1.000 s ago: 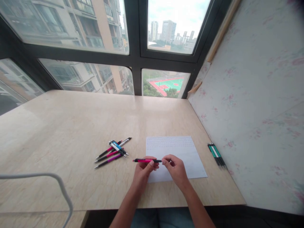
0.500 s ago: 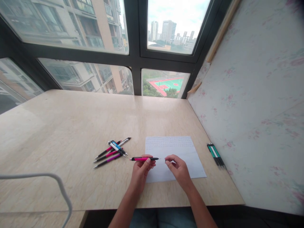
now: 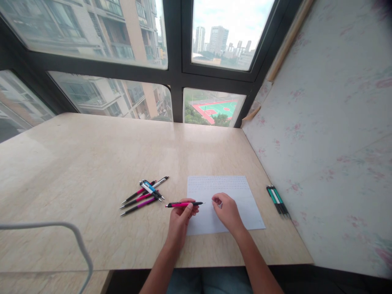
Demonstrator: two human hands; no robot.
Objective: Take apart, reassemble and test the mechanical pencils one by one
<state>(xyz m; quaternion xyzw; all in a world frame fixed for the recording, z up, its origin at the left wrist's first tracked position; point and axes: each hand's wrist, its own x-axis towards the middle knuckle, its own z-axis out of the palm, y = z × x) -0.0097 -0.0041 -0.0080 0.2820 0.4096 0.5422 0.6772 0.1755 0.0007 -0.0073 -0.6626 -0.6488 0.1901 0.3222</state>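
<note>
The tabletop (image 3: 101, 159) appears smooth and stone-like, with a soft gloss. The pink pen (image 3: 178, 205) at six o'clock looks like smooth plastic; the sheet (image 3: 245, 214) at five o'clock is matt paper. At three o'clock, the wall covering (image 3: 321, 134) appears matt and paper-like.

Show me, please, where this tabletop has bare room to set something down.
The widest bare patch of tabletop lies between the window frame and the pen pile. A narrower one separates the paper from the green-and-white pens. It is crowded at the paper, where the left hand holds a pink pen near the right hand.
</note>
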